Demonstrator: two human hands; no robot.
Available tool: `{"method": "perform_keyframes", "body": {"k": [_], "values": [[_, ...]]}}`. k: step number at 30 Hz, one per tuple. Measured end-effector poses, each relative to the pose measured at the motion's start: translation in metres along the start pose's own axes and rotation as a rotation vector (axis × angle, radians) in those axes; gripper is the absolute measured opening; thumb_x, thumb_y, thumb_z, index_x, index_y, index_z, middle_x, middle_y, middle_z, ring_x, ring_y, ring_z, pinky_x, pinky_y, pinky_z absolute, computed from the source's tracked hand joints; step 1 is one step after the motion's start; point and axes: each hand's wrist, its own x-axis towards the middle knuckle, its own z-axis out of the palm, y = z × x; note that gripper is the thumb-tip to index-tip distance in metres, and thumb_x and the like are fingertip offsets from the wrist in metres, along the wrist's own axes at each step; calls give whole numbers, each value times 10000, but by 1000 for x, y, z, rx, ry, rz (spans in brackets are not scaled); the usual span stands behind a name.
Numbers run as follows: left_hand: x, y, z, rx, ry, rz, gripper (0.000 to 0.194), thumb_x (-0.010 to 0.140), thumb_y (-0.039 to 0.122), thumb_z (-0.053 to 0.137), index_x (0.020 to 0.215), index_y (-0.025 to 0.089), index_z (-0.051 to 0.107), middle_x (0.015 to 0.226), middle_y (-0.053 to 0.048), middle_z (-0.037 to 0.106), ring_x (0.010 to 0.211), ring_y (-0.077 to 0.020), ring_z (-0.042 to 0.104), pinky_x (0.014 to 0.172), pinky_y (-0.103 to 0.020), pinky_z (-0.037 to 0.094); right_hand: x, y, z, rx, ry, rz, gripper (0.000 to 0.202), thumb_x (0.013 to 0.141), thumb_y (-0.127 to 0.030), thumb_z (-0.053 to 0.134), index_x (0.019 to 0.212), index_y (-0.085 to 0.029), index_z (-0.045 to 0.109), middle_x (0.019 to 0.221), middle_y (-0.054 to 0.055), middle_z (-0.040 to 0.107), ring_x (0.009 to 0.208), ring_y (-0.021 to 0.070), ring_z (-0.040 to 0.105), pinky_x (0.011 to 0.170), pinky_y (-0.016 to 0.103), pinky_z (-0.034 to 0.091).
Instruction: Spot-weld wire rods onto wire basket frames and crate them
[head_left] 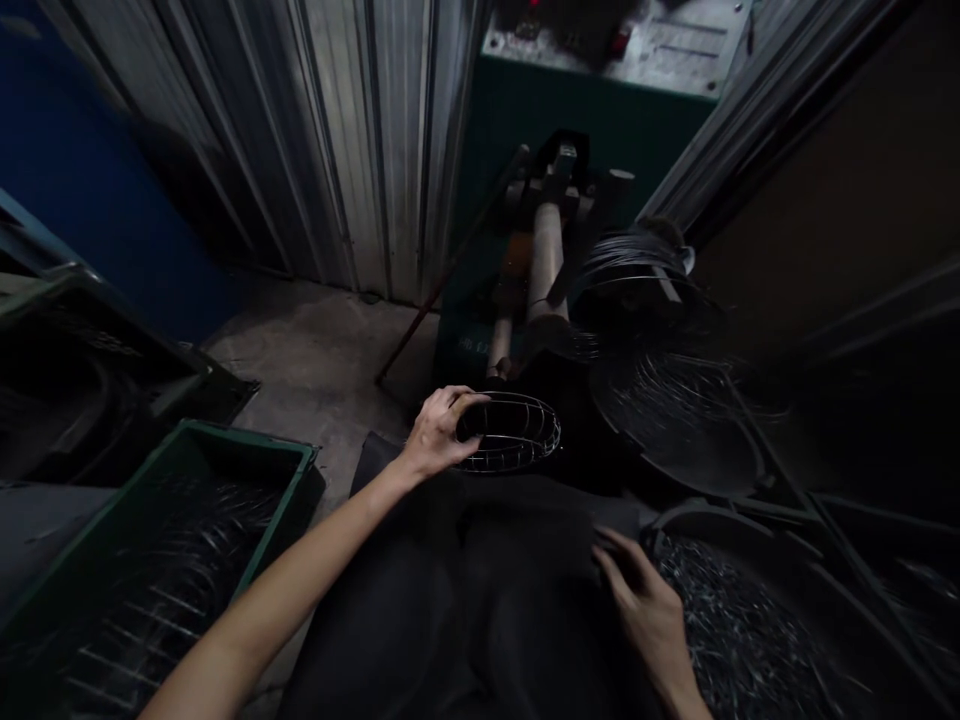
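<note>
At the centre of the frame, the left hand (441, 432) pinches a round wire cage (511, 458) between thumb and fingers, in front of a green machine (480, 130). At lower right, the right hand (651, 600) is loosely curled, thumb and fingers apart, near a tub (709, 510) of small metal pieces (739, 625). A green crate (294, 478) holding wire parts (161, 610) stands at lower left.

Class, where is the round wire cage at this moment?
In the head view, the round wire cage is near the centre, held at its left side by the left hand, right of the green crate.
</note>
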Motion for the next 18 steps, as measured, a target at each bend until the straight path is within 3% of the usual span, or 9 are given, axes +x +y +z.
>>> {"method": "perform_keyframes", "body": {"k": [3, 6, 9, 12, 15, 18], "values": [[1, 4, 5, 24, -45, 32, 511, 711, 168, 668, 1202, 228, 539, 1191, -83, 536, 1111, -251, 526, 964, -434, 451, 37, -64, 13, 157, -38, -87, 221, 861, -395, 599, 955, -213, 681, 913, 33, 711, 835, 183, 674, 766, 272, 551], [4, 9, 5, 27, -91, 71, 530, 701, 161, 678, 1209, 215, 536, 1191, -90, 534, 1115, -260, 520, 963, -442, 451, 79, -103, 26, 118, -75, -395, 181, 899, -305, 560, 967, -201, 692, 898, 36, 717, 791, 156, 674, 730, 239, 544], [6, 11, 1, 20, -112, 63, 553, 685, 151, 687, 1211, 223, 532, 1193, -86, 533, 1108, -261, 523, 963, -453, 453, 106, -112, 33, -258, -96, -691, 272, 907, -235, 535, 1145, -175, 653, 1088, 67, 697, 832, 175, 683, 695, 249, 541], [6, 10, -4, -2, -103, 40, 549, 679, 140, 680, 1201, 228, 534, 1191, -80, 537, 1102, -255, 530, 962, -452, 457, 117, -109, 34, -653, -181, -841, 401, 866, -121, 526, 1254, -191, 597, 1200, 47, 639, 684, 156, 677, 578, 253, 513], [6, 8, -3, -33, -83, 20, 536, 678, 137, 680, 1187, 228, 540, 1168, -77, 545, 1095, -251, 537, 951, -443, 468, 120, -106, 36, -779, -227, -932, 425, 848, -84, 513, 1237, -222, 615, 1183, 15, 638, 621, 126, 657, 564, 239, 489], [7, 6, 0, -75, -48, 1, 524, 683, 143, 686, 1178, 229, 540, 1146, -73, 550, 1086, -241, 547, 941, -423, 481, 123, -104, 39, -759, -173, -1008, 394, 868, -108, 515, 1224, -238, 624, 1199, -5, 625, 628, 106, 651, 570, 227, 476]]}}
